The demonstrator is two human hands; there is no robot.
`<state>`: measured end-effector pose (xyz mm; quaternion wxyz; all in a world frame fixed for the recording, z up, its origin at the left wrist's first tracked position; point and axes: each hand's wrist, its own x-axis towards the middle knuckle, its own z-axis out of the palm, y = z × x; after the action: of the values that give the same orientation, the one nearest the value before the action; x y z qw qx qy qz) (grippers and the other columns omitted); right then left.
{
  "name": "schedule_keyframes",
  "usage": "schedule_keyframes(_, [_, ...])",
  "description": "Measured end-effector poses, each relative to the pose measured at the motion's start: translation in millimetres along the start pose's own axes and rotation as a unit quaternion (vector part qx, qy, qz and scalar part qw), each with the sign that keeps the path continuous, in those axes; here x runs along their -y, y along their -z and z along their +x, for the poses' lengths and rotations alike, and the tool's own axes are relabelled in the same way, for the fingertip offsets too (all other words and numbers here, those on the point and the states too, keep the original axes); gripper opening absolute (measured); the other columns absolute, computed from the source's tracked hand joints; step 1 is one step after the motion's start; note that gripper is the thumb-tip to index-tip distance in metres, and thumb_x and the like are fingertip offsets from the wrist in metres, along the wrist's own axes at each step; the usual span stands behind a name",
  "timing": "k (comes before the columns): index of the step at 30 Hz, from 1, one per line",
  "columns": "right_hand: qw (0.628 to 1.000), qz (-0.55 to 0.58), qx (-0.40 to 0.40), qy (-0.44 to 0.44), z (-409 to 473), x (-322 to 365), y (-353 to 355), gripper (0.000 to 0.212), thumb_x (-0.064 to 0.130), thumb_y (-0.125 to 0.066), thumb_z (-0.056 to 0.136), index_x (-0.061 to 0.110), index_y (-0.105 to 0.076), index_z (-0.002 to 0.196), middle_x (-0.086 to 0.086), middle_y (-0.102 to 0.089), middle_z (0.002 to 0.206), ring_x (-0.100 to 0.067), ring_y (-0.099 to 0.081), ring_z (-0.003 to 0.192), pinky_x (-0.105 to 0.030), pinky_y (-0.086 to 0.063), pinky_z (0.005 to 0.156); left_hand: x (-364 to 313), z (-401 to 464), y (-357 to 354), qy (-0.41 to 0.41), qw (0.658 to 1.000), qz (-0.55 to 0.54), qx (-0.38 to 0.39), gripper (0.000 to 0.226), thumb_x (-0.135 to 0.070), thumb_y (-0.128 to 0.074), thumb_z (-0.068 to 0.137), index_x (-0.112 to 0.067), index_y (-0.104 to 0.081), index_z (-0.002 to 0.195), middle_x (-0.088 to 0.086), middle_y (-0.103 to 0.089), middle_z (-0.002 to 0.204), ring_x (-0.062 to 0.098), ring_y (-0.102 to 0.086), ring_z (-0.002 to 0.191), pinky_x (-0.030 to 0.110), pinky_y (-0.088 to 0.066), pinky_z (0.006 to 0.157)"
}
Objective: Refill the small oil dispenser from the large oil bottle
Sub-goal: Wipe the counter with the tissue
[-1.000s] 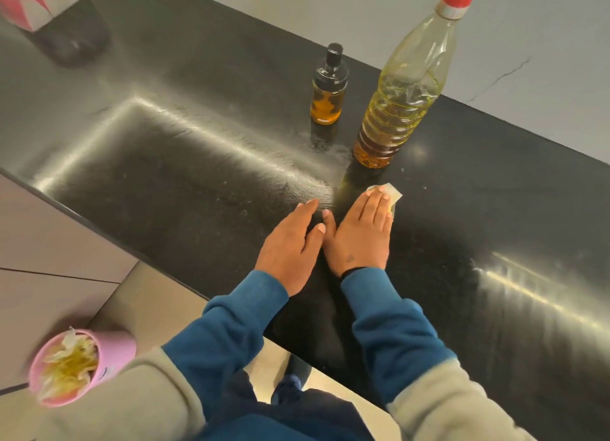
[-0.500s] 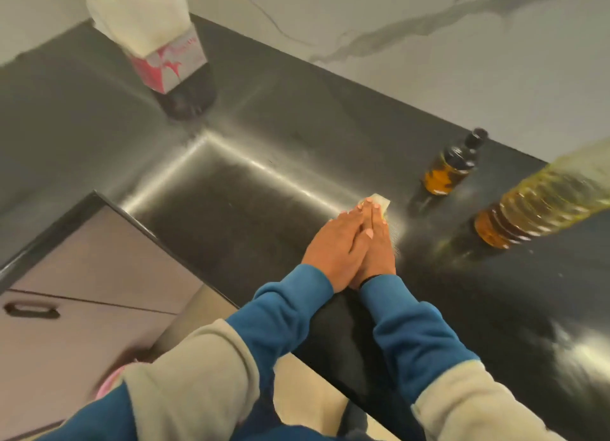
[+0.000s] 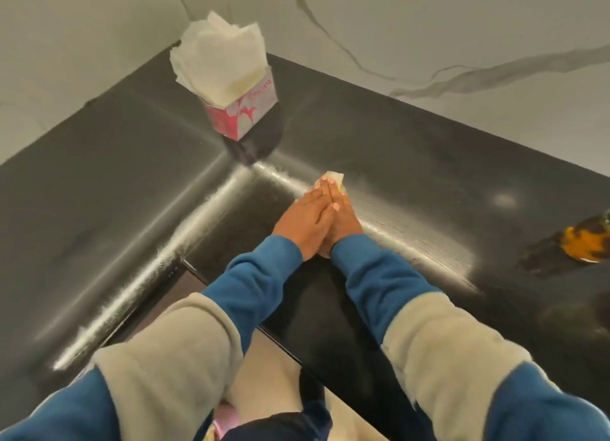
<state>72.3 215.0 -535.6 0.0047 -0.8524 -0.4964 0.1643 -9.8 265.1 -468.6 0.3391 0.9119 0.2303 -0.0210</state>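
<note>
While both flat hands, left (image 3: 305, 224) over right (image 3: 340, 219), press the tissue (image 3: 334, 177), wipe with even pressure toward the box (image 3: 242, 110) beyond the fingertips.

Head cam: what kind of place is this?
Most likely a home kitchen. A dark polished countertop turns a corner against a marble-look wall, a tissue box stands in that corner, and the base of an oil bottle shows at the right edge.
</note>
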Motion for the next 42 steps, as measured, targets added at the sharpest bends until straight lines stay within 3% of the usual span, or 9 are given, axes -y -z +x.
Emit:
schedule_keyframes(2, [1.0, -0.006, 0.011, 0.015, 23, 27, 6, 0.098, 0.058, 0.005, 0.071, 0.011, 0.004, 0.157, -0.019, 0.01, 0.164, -0.036, 0.016, 0.15, -0.048, -0.002, 0.122, 26, 0, 20, 0.03, 0.999, -0.012, -0.007, 0.052, -0.03, -0.033, 0.108, -0.015, -0.026, 0.157, 0.002, -0.022, 0.165, 0.014, -0.018, 0.152, 0.03, -0.01, 0.124])
schedule_keyframes(5, [0.997, 0.063, -0.002, 0.051, 45, 57, 13, 0.08, 0.047, -0.033, 0.095, 0.012, 0.0, 0.158, -0.012, 0.007, 0.165, -0.029, 0.008, 0.152, -0.044, -0.004, 0.124, 56, -1, 42, 0.055, 0.996, -0.053, -0.04, 0.054, -0.036, -0.037, 0.104, -0.016, -0.034, 0.155, 0.003, -0.031, 0.162, 0.018, -0.026, 0.15, 0.028, -0.017, 0.121])
schedule_keyframes(8, [0.962, 0.273, -0.017, -0.007, 56, 74, 20, 0.084, 0.048, -0.045, 0.086, 0.024, -0.007, 0.157, 0.0, -0.025, 0.162, -0.021, -0.036, 0.143, -0.039, -0.032, 0.117, 73, -3, 55, 0.081, 0.987, -0.118, -0.077, 0.058, -0.046, -0.038, 0.098, -0.025, -0.04, 0.152, -0.002, -0.04, 0.157, 0.014, -0.035, 0.145, 0.023, -0.021, 0.115])
schedule_keyframes(10, [0.949, 0.312, -0.028, -0.034, 56, 74, 25, 0.071, 0.048, -0.044, 0.087, 0.027, -0.021, 0.151, 0.001, -0.046, 0.147, -0.022, -0.055, 0.125, -0.038, -0.045, 0.106, 80, -3, 54, 0.081, 0.989, -0.106, -0.067, 0.063, -0.057, -0.032, 0.098, -0.032, -0.032, 0.155, -0.004, -0.037, 0.159, 0.013, -0.031, 0.147, 0.03, -0.02, 0.121])
schedule_keyframes(12, [0.962, 0.27, -0.032, -0.012, 44, 66, 29, 0.06, 0.043, -0.041, 0.097, 0.024, -0.026, 0.153, -0.002, -0.036, 0.156, -0.023, -0.043, 0.137, -0.036, -0.035, 0.113, 82, 1, 47, 0.063, 0.995, -0.064, -0.052, 0.076, -0.069, -0.021, 0.092, -0.031, -0.026, 0.157, 0.0, -0.033, 0.162, 0.017, -0.024, 0.151, 0.04, -0.017, 0.125])
schedule_keyframes(15, [0.992, 0.123, -0.039, 0.013, 24, 45, 26, 0.065, 0.041, -0.028, 0.103, 0.02, -0.003, 0.159, -0.005, 0.003, 0.166, -0.023, 0.005, 0.153, -0.039, -0.001, 0.124, 73, 11, 33, 0.022, 0.999, 0.019, -0.043, 0.087, -0.07, -0.011, 0.088, -0.021, -0.026, 0.158, 0.005, -0.03, 0.162, 0.027, -0.019, 0.153, 0.046, -0.011, 0.125])
schedule_keyframes(17, [0.997, 0.071, -0.024, -0.02, 5, 30, 21, 0.072, 0.044, -0.028, 0.101, 0.017, 0.006, 0.158, -0.007, 0.012, 0.166, -0.025, 0.016, 0.152, -0.042, 0.006, 0.123, 57, 14, 21, -0.003, 0.997, 0.069, -0.024, 0.088, -0.069, -0.007, 0.087, -0.02, -0.026, 0.157, 0.006, -0.03, 0.162, 0.03, -0.016, 0.153, 0.046, -0.007, 0.125])
schedule_keyframes(26, [0.988, 0.004, -0.033, -0.151, -130, -77, 6, 0.088, 0.054, -0.034, 0.095, 0.013, 0.013, 0.156, -0.01, 0.013, 0.165, -0.027, 0.016, 0.151, -0.043, 0.007, 0.123, -67, 10, -82, -0.12, 0.972, 0.179, 0.097, 0.067, -0.055, -0.012, 0.103, -0.02, -0.008, 0.16, 0.006, -0.014, 0.167, 0.024, -0.002, 0.155, 0.041, 0.001, 0.126])
schedule_keyframes(42, [0.93, 0.025, -0.008, -0.366, -402, -236, -42, 0.087, 0.056, -0.03, 0.095, 0.017, 0.021, 0.154, -0.007, 0.022, 0.163, -0.031, 0.019, 0.15, -0.046, 0.004, 0.123, -298, -75, -286, -0.278, 0.901, 0.249, 0.221, 0.073, -0.057, -0.009, 0.102, -0.014, -0.001, 0.16, 0.008, -0.006, 0.168, 0.022, 0.0, 0.155, 0.041, 0.001, 0.126])
